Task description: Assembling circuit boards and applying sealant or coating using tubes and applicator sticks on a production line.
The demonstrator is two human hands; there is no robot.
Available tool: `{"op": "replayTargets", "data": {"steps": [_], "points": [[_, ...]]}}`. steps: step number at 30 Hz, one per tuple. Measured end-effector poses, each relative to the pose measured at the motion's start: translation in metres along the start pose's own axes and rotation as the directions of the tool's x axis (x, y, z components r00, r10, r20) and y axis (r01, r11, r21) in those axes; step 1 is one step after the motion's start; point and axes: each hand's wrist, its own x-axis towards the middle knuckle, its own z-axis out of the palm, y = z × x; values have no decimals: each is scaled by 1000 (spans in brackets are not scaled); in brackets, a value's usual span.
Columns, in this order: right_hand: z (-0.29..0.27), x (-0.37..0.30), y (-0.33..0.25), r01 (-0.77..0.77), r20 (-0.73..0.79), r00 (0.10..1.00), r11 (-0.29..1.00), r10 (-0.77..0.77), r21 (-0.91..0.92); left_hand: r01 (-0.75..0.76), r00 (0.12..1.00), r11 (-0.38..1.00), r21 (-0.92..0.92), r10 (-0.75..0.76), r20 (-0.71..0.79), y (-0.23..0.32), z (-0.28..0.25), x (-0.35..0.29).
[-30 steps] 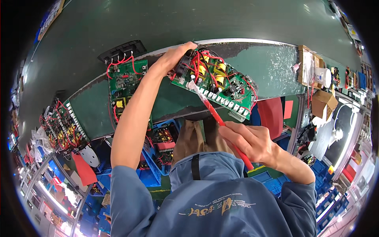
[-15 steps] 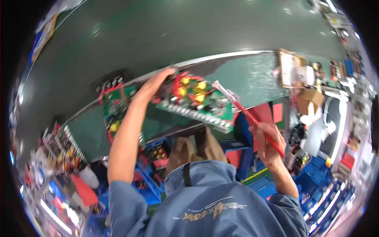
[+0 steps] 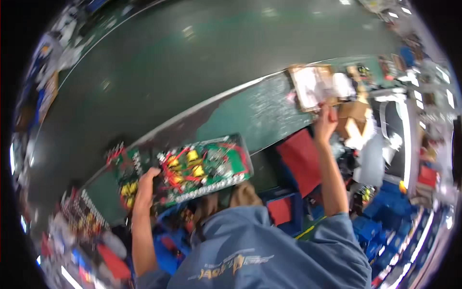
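Left hand (image 3: 146,185) grips circuit board (image 3: 204,166) edge; right hand (image 3: 325,124) well apart.

Single head-worn fisheye view, looking steeply down, close over green workbench (image 3: 269,103), edges bending

The fisheye view sits in a black circular surround, and straight lines bow hard toward the rim: the workbench edge (image 3: 250,89) curves like an arc. Motion blur smears nearly everything; the circuit board (image 3: 202,166) shows only streaked reds, yellows and greens, and the clipboard (image 3: 313,86) is washed pale with no readable detail. Light is even and fairly bright, coming from overhead, with small soft glints on the dark green floor (image 3: 192,43). The right rim flares white with glare. Shadows are weak and diffuse under the bench.
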Motion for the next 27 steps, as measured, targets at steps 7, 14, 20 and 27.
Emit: {"op": "replayTargets", "data": {"steps": [7, 14, 20, 27], "points": [[-7, 101, 131, -463, 195, 883, 726, 427, 509, -62, 986, 820, -568, -39, -165, -70, 23, -108], [-103, 119, 223, -501, 450, 853, 662, 265, 558, -304, 927, 607, -734, 12, -374, -115, 80, -170], [-109, 86, 194, -597, 439, 770, 766, 463, 238, -436, 789, 569, -698, -131, -600, -160, 95, -212], [-11, -44, 123, -621, 552, 622, 779, 556, -84, -531, 474, 829, -175, 120, -872, -176, 92, -294]]}}
